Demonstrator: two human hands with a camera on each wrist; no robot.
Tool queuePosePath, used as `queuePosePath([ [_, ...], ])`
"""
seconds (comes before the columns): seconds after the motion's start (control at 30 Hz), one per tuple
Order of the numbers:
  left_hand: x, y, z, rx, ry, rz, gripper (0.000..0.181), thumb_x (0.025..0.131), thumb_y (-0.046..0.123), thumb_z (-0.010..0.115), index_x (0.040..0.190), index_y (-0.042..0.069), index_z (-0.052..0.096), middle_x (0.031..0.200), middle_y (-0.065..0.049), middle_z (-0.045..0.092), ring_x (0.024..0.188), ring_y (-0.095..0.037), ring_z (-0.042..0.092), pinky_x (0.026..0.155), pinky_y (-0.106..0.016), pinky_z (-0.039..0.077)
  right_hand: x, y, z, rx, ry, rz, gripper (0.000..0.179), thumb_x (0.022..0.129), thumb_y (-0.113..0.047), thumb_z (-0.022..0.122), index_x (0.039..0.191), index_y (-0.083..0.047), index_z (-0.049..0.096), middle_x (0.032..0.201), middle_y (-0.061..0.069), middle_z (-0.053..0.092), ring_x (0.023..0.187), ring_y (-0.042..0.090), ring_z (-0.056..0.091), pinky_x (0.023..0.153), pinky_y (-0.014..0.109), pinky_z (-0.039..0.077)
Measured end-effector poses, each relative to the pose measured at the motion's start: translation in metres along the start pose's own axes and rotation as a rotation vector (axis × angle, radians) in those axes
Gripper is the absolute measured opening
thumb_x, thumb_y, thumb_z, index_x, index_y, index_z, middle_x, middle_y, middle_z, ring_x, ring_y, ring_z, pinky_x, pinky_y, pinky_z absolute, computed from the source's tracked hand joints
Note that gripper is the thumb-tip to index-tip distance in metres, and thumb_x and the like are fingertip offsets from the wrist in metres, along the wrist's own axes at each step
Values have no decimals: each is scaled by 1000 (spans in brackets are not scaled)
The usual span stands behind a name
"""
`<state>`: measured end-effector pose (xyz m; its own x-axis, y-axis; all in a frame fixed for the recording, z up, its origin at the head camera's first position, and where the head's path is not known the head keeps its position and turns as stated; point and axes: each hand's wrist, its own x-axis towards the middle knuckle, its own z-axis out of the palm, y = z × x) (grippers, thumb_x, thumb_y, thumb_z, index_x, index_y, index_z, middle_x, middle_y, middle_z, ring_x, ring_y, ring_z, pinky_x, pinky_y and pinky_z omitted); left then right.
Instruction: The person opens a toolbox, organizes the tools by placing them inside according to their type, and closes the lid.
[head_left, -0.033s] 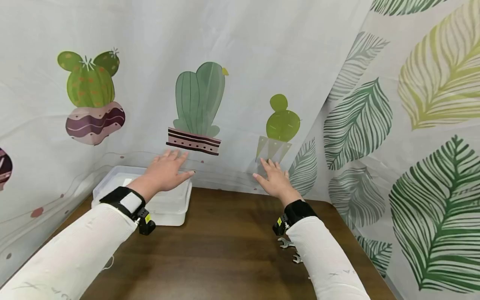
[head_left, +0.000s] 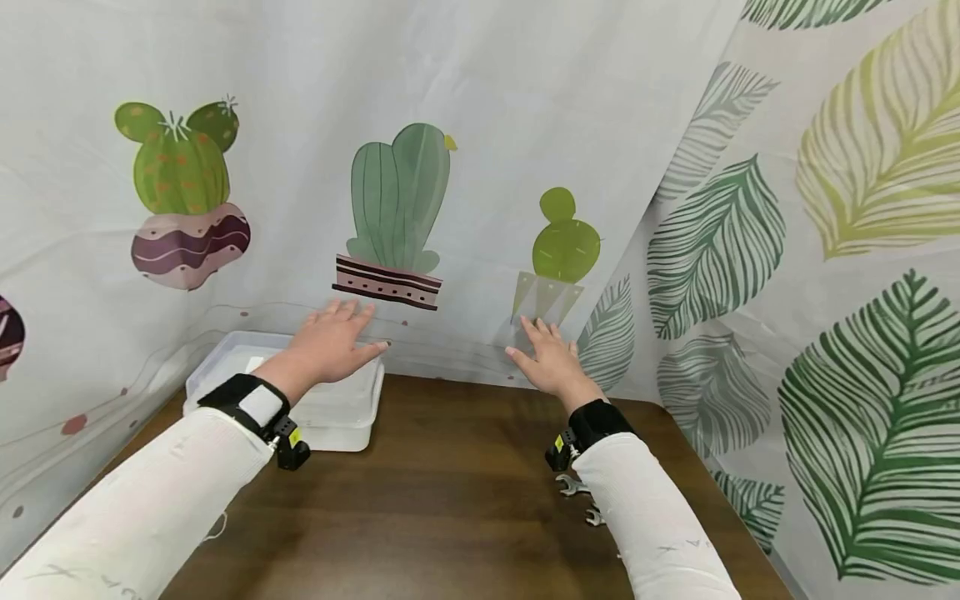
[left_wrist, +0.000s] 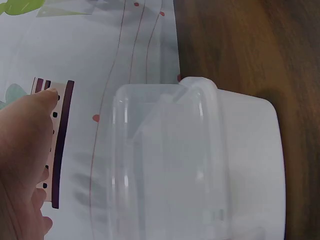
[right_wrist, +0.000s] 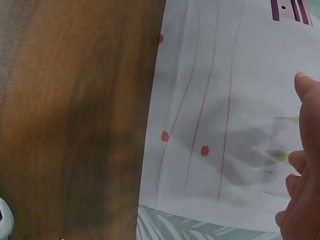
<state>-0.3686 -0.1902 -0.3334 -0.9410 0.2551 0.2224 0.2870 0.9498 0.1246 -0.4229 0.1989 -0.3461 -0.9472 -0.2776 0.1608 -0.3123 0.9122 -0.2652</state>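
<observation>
My left hand (head_left: 327, 343) is held out with spread fingers above a white lidded plastic box (head_left: 352, 417) at the table's back left. Nothing is in that hand. In the left wrist view the box's clear lid (left_wrist: 165, 165) shows beside the thumb. My right hand (head_left: 549, 358) reaches out over the back right of the table, fingers spread and holding nothing. Below the right wrist lie metal wrenches (head_left: 572, 486), partly hidden by the sleeve; their open ends show.
The brown wooden table (head_left: 435, 500) meets a white curtain (head_left: 480, 100) printed with cacti at the back. A leaf-patterned curtain (head_left: 720, 375) hangs along the right side. A thin white loop (head_left: 217, 527) sticks out beside the left sleeve.
</observation>
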Motion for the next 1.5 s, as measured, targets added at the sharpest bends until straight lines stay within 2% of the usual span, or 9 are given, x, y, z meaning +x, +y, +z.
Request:
queuePosePath([
  [0.2, -3, -3, 4, -15, 4, 6, 80, 104, 58, 45, 164, 9, 24, 167, -28, 24, 154, -52, 16, 120, -74, 19, 0, 0, 1, -19, 12, -14, 78, 102, -69, 36, 167, -32, 13, 174, 11, 15, 161, 37, 10, 122, 74, 9],
  [0.4, -8, -15, 7, -20, 2, 1, 79, 104, 58, 44, 165, 11, 23, 168, -27, 24, 154, -54, 15, 118, -75, 19, -2, -1, -2, 23, 8, -37, 78, 103, -66, 38, 167, -29, 12, 174, 12, 15, 161, 37, 10, 122, 73, 11],
  [0.6, -18, -32, 1, -34, 31, -18, 80, 102, 64, 43, 164, 15, 28, 166, -26, 28, 151, -55, 21, 114, -79, 20, -3, -8, -7, 145, 52, -107, 80, 105, -56, 46, 167, -18, 12, 173, 15, 17, 160, 35, 15, 127, 58, 20],
  [0.8, -34, -64, -14, -96, 73, -47, 81, 102, 64, 43, 161, 10, 33, 162, -28, 35, 147, -53, 31, 111, -79, 26, -2, -33, -15, 275, 52, -128, 86, 101, -63, 49, 167, -21, 13, 173, 9, 19, 159, 33, 21, 127, 56, 24],
  [0.93, -43, -89, -21, -233, 87, -48, 77, 104, 54, 49, 160, 4, 32, 160, -32, 35, 145, -55, 31, 114, -72, 28, 0, -51, -17, 337, 73, -132, 86, 99, -63, 51, 166, -22, 18, 172, 8, 25, 156, 34, 27, 125, 56, 28],
  [1.07, -55, -115, -23, -369, 93, -105, 76, 104, 49, 50, 160, 2, 30, 160, -35, 32, 145, -58, 28, 113, -73, 27, 3, -69, -10, 429, 64, -149, 85, 100, -61, 54, 166, -19, 21, 172, 8, 26, 153, 36, 33, 122, 54, 34],
  [1.27, -74, -151, -14, -473, 120, -198, 75, 106, 48, 46, 162, 2, 24, 161, -37, 26, 141, -65, 26, 107, -78, 28, 10, -97, 12, 531, 52, -186, 83, 100, -58, 56, 165, -16, 25, 170, 10, 31, 149, 39, 40, 118, 55, 39],
  [1.4, -87, -170, -1, -530, 126, -243, 77, 107, 47, 43, 162, -1, 20, 161, -41, 21, 138, -68, 26, 106, -78, 28, 15, -115, 35, 624, 40, -207, 80, 101, -52, 58, 164, -13, 28, 167, 14, 34, 146, 43, 43, 117, 54, 41],
  [1.5, -98, -182, 11, -569, 146, -278, 78, 108, 48, 41, 162, -4, 19, 159, -43, 23, 137, -67, 29, 105, -78, 31, 19, -128, 55, 708, 8, -201, 78, 101, -48, 59, 163, -12, 30, 166, 16, 36, 145, 45, 44, 116, 53, 43],
])
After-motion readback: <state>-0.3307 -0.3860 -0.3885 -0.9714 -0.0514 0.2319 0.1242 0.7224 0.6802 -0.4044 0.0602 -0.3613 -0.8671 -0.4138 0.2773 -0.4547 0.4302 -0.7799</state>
